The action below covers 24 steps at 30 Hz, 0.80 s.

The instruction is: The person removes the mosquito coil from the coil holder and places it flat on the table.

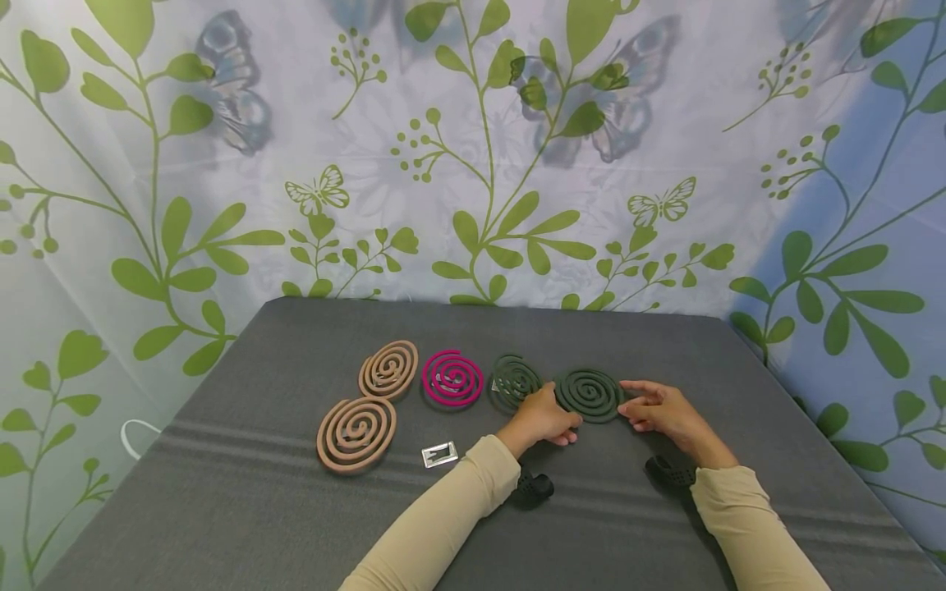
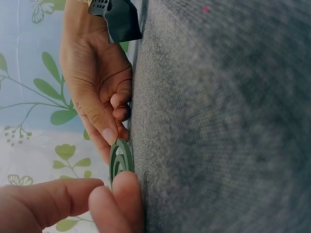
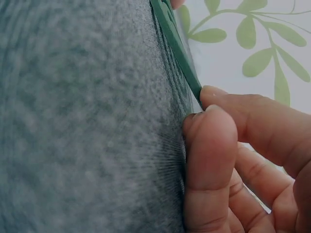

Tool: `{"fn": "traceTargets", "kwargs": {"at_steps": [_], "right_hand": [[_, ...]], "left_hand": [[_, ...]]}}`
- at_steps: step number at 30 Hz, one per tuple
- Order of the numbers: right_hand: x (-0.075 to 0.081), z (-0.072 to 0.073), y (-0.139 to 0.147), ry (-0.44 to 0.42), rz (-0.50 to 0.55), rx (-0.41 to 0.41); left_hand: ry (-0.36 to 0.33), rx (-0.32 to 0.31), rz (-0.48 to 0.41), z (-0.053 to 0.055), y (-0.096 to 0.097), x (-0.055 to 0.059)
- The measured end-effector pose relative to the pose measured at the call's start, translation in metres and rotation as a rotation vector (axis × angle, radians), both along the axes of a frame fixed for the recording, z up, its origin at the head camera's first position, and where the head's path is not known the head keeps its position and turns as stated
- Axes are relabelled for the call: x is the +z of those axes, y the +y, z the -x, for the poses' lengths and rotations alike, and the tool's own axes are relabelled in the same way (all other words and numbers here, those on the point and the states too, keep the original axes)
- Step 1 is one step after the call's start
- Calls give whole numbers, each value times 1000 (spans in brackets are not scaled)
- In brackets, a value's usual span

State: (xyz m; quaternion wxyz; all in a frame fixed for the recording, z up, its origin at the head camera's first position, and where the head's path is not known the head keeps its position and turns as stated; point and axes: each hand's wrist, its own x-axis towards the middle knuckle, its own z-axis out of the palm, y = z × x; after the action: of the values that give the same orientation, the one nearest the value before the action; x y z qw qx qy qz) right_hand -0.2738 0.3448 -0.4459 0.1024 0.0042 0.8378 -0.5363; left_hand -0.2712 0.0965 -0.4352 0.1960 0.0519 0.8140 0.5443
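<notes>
A dark green mosquito coil [image 1: 590, 394], its spiral lying compact, is between my two hands close over the grey cloth. My left hand [image 1: 544, 417] pinches its left edge, partly covering the neighbouring green coil in the head view. At the opposite edge, my right hand [image 1: 661, 413] holds the rim between thumb and index finger. The left wrist view shows the coil [image 2: 115, 154] nearly edge-on, spanning both hands. In the right wrist view its thin rim [image 3: 181, 53] runs into the right fingertips.
Another green coil [image 1: 515, 379] sits left, over a small metal stand. Further left are a pink coil [image 1: 456, 380] and two tan coils, one behind [image 1: 390, 369] and one nearer [image 1: 358, 432]. A silver metal stand [image 1: 439, 454] lies in front. A leaf-patterned curtain [image 1: 473, 164] hangs behind.
</notes>
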Motion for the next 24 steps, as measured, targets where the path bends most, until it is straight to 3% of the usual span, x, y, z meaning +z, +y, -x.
{"fn": "traceTargets", "kwargs": {"at_steps": [9, 14, 24], "right_hand": [[-1, -1, 2, 7, 39, 14], [-1, -1, 3, -1, 56, 23], [9, -2, -1, 47, 93, 109]], "left_hand": [[21, -12, 0, -3, 1, 2], [98, -41, 19, -6, -2, 6], [269, -203, 92, -5, -20, 24]]}}
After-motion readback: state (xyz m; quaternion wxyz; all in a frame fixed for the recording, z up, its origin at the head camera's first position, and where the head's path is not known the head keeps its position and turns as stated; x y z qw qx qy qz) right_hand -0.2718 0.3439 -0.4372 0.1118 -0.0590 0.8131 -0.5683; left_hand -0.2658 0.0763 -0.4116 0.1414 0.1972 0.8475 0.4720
